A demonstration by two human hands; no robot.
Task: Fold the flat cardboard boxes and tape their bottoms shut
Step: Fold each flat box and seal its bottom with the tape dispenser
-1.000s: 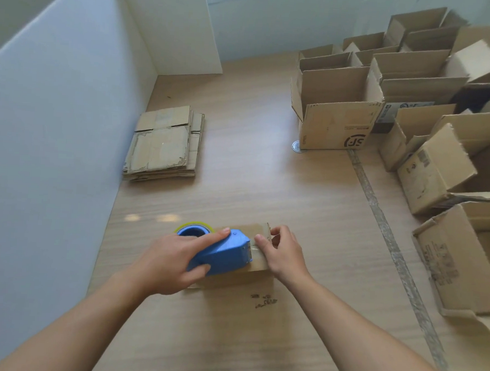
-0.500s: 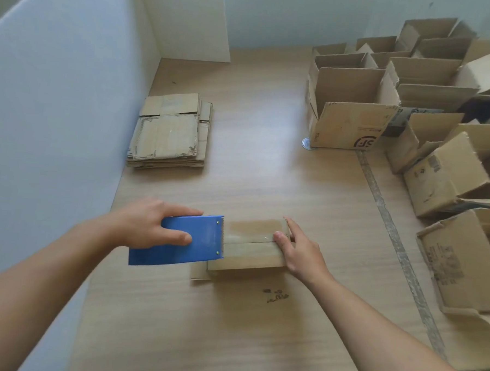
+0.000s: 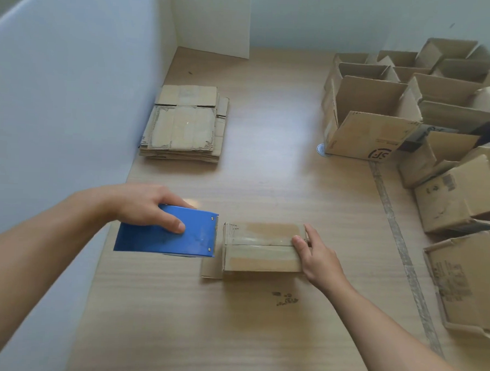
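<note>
Low in the centre of the frame, the small box [image 3: 262, 247] lies bottom-up on the table [image 3: 267, 172], long axis running left-right, with the right hand [image 3: 315, 257] pressing flat, fingers together, on its right end. The left hand [image 3: 149, 206], clamped on the blue tape dispenser [image 3: 169, 232], sits just off the box's left end. Half a second ago the dispenser overlapped that end; now a gap shows, so the tape is probably cut, though no strand is visible.
</note>
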